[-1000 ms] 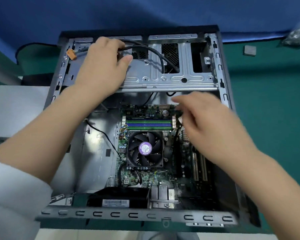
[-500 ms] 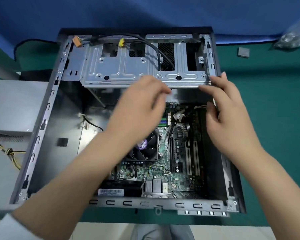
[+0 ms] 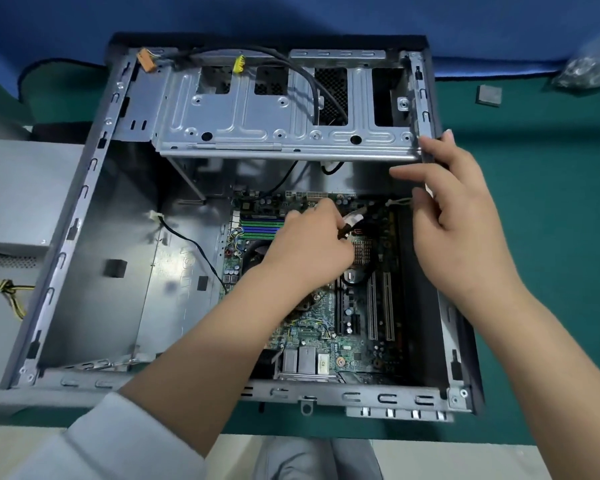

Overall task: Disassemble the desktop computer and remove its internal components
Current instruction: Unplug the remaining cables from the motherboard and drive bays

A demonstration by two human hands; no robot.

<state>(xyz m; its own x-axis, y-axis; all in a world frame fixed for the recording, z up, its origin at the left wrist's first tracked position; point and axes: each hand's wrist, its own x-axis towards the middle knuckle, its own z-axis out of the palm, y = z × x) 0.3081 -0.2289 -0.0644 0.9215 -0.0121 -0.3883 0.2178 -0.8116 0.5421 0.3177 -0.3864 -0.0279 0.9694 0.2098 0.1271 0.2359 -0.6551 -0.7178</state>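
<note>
Lying open across the frame's centre: case [image 3: 94, 188], stiff steel, probably heavy, edges likely sharp. Sitting centre-right inside: board [image 3: 326, 327], rigid but fragile (best held by its edges, never by the chips). Curling over the board's upper middle: left hand [image 3: 309, 247], apparently pinching a small cable connector [image 3: 352, 220], light and limp behind the plug, so probably better pulling on the plug than on the wires. Bracing at right: right hand [image 3: 461, 216], thumb pressing the case's rim, fingers loosely spread, gripping nothing.

Left hand [image 3: 312, 247] hides fan; bag [image 3: 589, 69] blurred.
</note>
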